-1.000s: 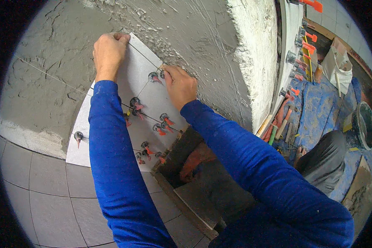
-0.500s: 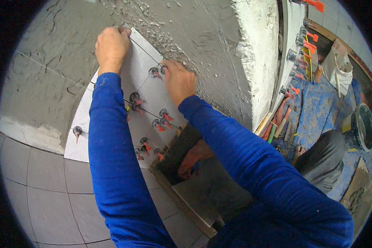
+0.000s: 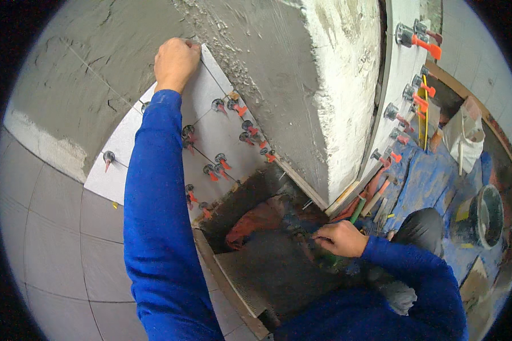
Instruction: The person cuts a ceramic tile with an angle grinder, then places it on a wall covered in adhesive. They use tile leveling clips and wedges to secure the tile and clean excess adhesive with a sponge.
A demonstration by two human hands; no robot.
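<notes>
My left hand [image 3: 177,63] is closed over the upper edge of a white wall tile [image 3: 207,79], its fingertips hidden behind that edge. My right hand [image 3: 341,238], apart from the tiles, hovers low over a dark recess with thumb and fingers drawn together; I cannot make out what is in them. Several tile levelling clips with round black caps and red pins straddle the joints, among them one clip [image 3: 235,106] near the tile's right corner and a single clip [image 3: 108,159] at the far left.
Grey mortar [image 3: 119,51] coats the wall above. A second tiled face with clips [image 3: 418,42] runs down the right. Beyond it lie a white sack [image 3: 463,133], a black bucket [image 3: 486,219] and a blue sheet [image 3: 418,170]. Grey floor tiles [image 3: 51,244] stretch left.
My right hand has left the clip at the tile's right corner and swung down and right over the recess. My left hand stays on the tile's upper edge. The view has shifted slightly.
</notes>
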